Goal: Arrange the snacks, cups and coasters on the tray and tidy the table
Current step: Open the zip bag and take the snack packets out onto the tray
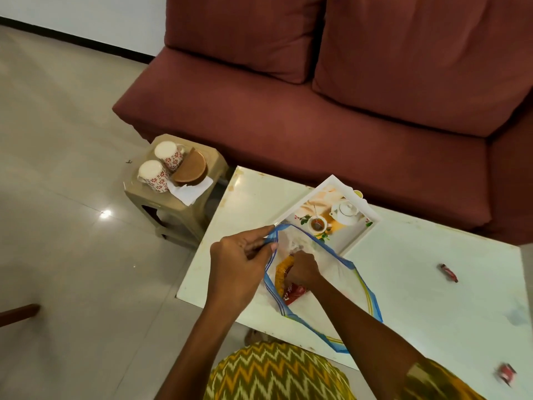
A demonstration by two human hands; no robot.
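Observation:
A clear zip bag (343, 272) with a blue seal strip lies open on the white table (418, 272). My left hand (239, 255) pinches the bag's rim and holds its mouth apart. My right hand (302, 268) reaches inside the bag, its fingers closed around a yellow snack packet (281, 274); a red snack packet (294, 294) lies under it. The white tray (372, 225), printed with a teapot picture, sits just behind the bag. Two floral cups (161, 166) and round brown coasters (191, 167) stand on a small beige stool to the left.
Two small red wrapped snacks lie loose on the table, one at the right (449, 272) and one near the front right corner (505, 374). A maroon sofa (317, 116) runs behind the table. The beige stool (173, 209) stands by the table's left corner, with white paper (189, 192) on it.

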